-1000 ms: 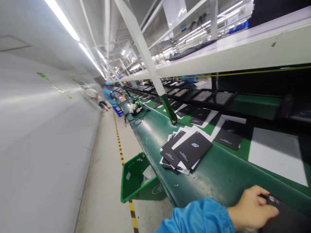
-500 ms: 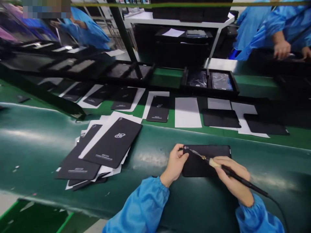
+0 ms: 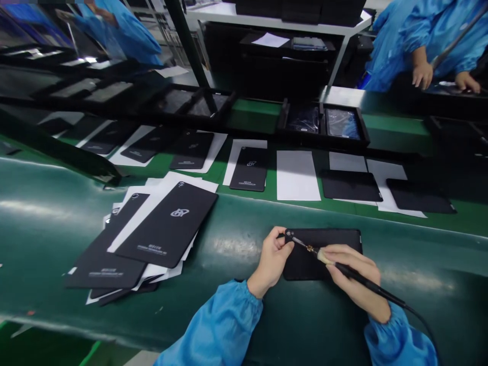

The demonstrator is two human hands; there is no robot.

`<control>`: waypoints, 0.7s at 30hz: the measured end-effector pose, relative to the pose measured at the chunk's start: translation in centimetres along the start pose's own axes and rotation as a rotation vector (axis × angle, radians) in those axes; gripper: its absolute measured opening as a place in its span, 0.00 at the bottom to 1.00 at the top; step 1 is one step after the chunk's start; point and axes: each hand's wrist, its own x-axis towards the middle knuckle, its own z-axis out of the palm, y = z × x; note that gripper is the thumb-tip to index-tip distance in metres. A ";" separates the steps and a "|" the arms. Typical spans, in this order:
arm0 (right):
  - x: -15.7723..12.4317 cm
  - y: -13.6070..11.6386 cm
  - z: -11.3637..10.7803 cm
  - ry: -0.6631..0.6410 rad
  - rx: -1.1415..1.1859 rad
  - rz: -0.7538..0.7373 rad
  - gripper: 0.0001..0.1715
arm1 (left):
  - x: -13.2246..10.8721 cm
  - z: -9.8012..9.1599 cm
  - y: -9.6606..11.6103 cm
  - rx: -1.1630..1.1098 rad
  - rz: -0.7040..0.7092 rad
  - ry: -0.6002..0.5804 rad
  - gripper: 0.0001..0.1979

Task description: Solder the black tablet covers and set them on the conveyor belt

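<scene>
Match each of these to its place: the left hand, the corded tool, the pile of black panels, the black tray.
Things:
1. Left hand
2. Corded tool
3. Pile of black panels
4. Black tray

Places:
A. In the right hand
B. On white sheets
C. At the edge of the single black panel
D. Behind the laid-out panels

Pairs: 1-C, 2-A, 3-B, 4-D
</scene>
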 end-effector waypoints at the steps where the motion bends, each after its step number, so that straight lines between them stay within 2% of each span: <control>1: 0.0 0.1 0.0 -0.004 0.006 0.004 0.11 | 0.0 0.0 0.0 0.001 0.001 0.001 0.18; 8: -0.1 1.0 0.0 0.011 0.048 0.026 0.10 | 0.1 0.0 0.1 0.013 -0.011 -0.001 0.19; 15: 0.2 0.6 0.5 0.004 0.060 0.033 0.11 | 0.1 -0.2 0.1 0.021 0.006 0.006 0.18; 21: 0.5 0.4 -0.5 0.026 0.044 0.032 0.09 | -0.1 0.0 0.0 0.012 -0.012 0.005 0.18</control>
